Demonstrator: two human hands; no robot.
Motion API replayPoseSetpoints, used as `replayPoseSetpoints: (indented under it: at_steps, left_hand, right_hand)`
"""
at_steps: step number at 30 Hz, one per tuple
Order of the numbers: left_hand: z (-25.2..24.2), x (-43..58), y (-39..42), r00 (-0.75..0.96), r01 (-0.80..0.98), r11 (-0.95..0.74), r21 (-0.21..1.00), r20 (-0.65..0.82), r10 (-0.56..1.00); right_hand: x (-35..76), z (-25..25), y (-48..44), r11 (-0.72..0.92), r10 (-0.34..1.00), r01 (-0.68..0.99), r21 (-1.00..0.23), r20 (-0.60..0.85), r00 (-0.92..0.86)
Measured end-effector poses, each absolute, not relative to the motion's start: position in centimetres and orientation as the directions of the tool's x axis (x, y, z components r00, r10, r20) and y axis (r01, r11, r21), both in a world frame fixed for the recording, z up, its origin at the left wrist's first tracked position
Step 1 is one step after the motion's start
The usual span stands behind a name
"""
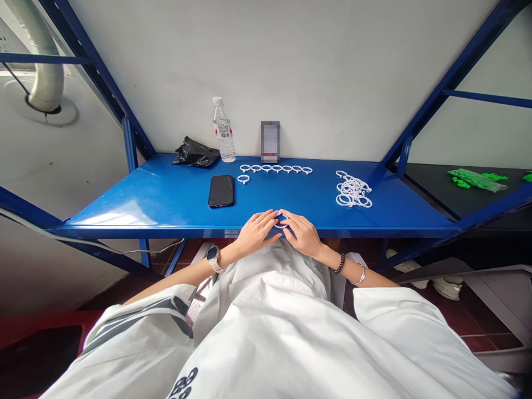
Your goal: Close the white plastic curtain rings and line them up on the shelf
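At the front edge of the blue table, my left hand [256, 233] and my right hand [304, 233] pinch one white plastic curtain ring [281, 225] between them, from its two sides. Their fingertips nearly meet at its top. Beyond the hands, several like rings stand in a row [277, 168] along the back, side by side. One more single ring [243, 179] lies in front of the row's left end. To the right is a loose pile of white rings [353, 191], overlapping one another.
A black phone [221, 191] lies left of the hands on the blue table [174, 208]. Behind it are a crumpled black plastic bag [195, 152] and a water bottle [224, 133]. A small blurred box [270, 142] leans at the wall. Green pieces in a bag [477, 180] lie far right.
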State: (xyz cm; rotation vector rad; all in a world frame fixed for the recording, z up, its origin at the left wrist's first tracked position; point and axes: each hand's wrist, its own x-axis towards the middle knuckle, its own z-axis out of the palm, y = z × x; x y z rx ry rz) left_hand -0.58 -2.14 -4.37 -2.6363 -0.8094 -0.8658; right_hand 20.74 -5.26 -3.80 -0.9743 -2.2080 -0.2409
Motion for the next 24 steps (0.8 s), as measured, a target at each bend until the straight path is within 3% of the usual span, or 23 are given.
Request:
replayPoseSetpoints:
  at_steps: [8, 19, 24]
  left_hand:
    - [-4.4, -0.5, -2.2, 0.663, 0.570, -0.819, -0.068, 0.627, 0.410]
    - [-4.1, -0.6, -2.3, 0.676, 0.556, -0.827, -0.088, 0.627, 0.388]
    - [-4.1, -0.6, -2.4, 0.682, 0.554, -0.828, -0.081, 0.615, 0.396]
  right_hand:
    - [21.7, -2.2, -4.8, 0.708, 0.657, 0.642, -0.295, 0.609, -0.444]
    - [22.2, -1.7, -4.5, 0.710, 0.669, 0.616, -0.342, 0.600, -0.439]
    - [21.8, -1.7, -4.5, 0.683, 0.690, 0.682, -0.262, 0.538, -0.484]
